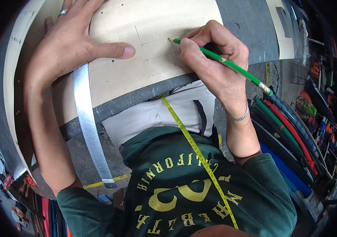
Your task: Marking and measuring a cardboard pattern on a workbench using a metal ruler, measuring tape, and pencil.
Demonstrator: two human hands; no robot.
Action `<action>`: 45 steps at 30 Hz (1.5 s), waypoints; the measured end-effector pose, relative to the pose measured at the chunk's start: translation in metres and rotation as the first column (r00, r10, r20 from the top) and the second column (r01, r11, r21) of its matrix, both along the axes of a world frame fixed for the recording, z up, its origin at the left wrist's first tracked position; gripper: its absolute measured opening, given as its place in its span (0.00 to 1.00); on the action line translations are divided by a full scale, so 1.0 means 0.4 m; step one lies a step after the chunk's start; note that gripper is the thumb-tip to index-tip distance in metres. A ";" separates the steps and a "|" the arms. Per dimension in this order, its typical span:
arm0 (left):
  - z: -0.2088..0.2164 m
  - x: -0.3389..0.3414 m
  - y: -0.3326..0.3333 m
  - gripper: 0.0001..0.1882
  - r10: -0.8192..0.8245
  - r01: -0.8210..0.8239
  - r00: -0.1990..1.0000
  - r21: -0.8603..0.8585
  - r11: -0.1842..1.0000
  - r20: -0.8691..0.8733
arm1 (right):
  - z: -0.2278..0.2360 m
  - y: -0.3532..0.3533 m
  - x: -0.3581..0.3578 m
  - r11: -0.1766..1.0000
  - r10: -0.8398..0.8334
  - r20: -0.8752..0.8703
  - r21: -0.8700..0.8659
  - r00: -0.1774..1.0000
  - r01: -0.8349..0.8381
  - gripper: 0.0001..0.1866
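Observation:
My right hand [219, 59] grips a green pencil [233, 66] with an eraser end. The pencil's tip rests at a thin drawn line on a pale beige sheet [117, 85]. Several straight pencil lines and small dark dots mark that sheet. My left hand [67, 49] lies spread on its left part, thumb stretched toward the lines and a ring on one finger. Some of its fingertips are cut off by the upper edge. A shiny metal strip [84, 106], like a straightedge, comes out from beneath this hand and juts past the table's near edge.
The grey table edge [137, 94] runs close to my body. A yellow tape measure [188, 138] hangs down my front. Rolls of coloured material [291, 134] stand at the right, and a pale curved panel [12, 79] lies at the left. People show small at lower left.

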State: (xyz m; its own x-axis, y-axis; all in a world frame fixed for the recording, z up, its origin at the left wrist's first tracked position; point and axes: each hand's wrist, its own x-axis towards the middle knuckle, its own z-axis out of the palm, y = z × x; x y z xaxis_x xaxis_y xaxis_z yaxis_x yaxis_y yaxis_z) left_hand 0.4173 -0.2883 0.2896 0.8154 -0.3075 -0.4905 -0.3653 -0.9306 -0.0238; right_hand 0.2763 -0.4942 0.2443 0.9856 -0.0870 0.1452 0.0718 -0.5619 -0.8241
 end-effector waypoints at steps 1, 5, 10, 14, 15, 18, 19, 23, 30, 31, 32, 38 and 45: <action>-0.003 -0.003 -0.007 0.74 -0.011 0.009 0.999 0.073 0.997 0.031 | -0.001 0.001 0.001 1.000 0.004 -0.003 0.003 1.000 -0.004 0.07; 0.015 -0.001 -0.026 0.75 0.013 -0.013 1.000 0.107 0.994 0.006 | -0.003 0.001 0.000 1.000 -0.006 0.036 -0.018 0.999 0.007 0.07; 0.020 -0.005 -0.003 0.75 0.036 -0.036 0.999 0.075 0.997 0.002 | 0.014 0.004 0.002 1.000 0.022 -0.012 -0.021 1.000 -0.022 0.07; 0.024 -0.017 0.017 0.76 0.037 -0.038 0.999 -0.099 0.994 -0.017 | 0.013 -0.011 -0.005 0.992 0.051 0.017 0.112 0.999 -0.053 0.07; 0.019 -0.015 0.017 0.76 0.041 -0.043 0.999 -0.097 0.994 -0.016 | 0.017 -0.010 -0.011 0.992 0.060 -0.002 0.110 0.998 -0.060 0.07; -0.016 -0.005 -0.017 0.75 -0.019 0.017 0.999 0.042 0.999 0.034 | 0.010 -0.021 -0.046 0.995 0.042 -0.019 0.096 0.999 -0.040 0.07; -0.001 -0.003 -0.009 0.75 -0.004 0.003 1.000 0.029 1.000 0.023 | 0.013 -0.015 -0.044 0.993 0.042 -0.029 0.110 0.999 -0.038 0.07; 0.006 -0.018 0.003 0.75 -0.034 0.030 0.997 0.054 0.998 0.074 | 0.019 -0.006 -0.035 0.996 0.080 -0.019 0.048 0.997 -0.079 0.06; 0.017 -0.012 -0.016 0.75 0.012 -0.013 1.000 0.102 0.995 0.011 | 0.015 -0.013 -0.036 0.995 0.099 -0.015 0.032 0.995 -0.099 0.06; 0.021 -0.020 -0.010 0.75 0.008 -0.009 1.000 0.039 0.999 0.017 | 0.019 -0.013 -0.037 0.995 0.095 -0.022 0.014 0.995 -0.095 0.06; 0.022 -0.024 -0.006 0.75 0.005 -0.004 1.000 -0.024 1.000 0.023 | 0.020 -0.014 -0.038 0.996 0.092 -0.029 -0.005 0.995 -0.092 0.05; 0.016 -0.010 -0.023 0.75 0.015 -0.020 0.999 0.114 0.993 0.043 | 0.022 -0.009 -0.043 0.997 0.070 -0.020 -0.013 0.997 -0.070 0.06; 0.004 -0.011 -0.003 0.75 -0.018 0.015 0.998 0.061 0.998 0.057 | 0.027 -0.021 -0.048 0.981 0.051 -0.054 0.187 0.997 -0.040 0.06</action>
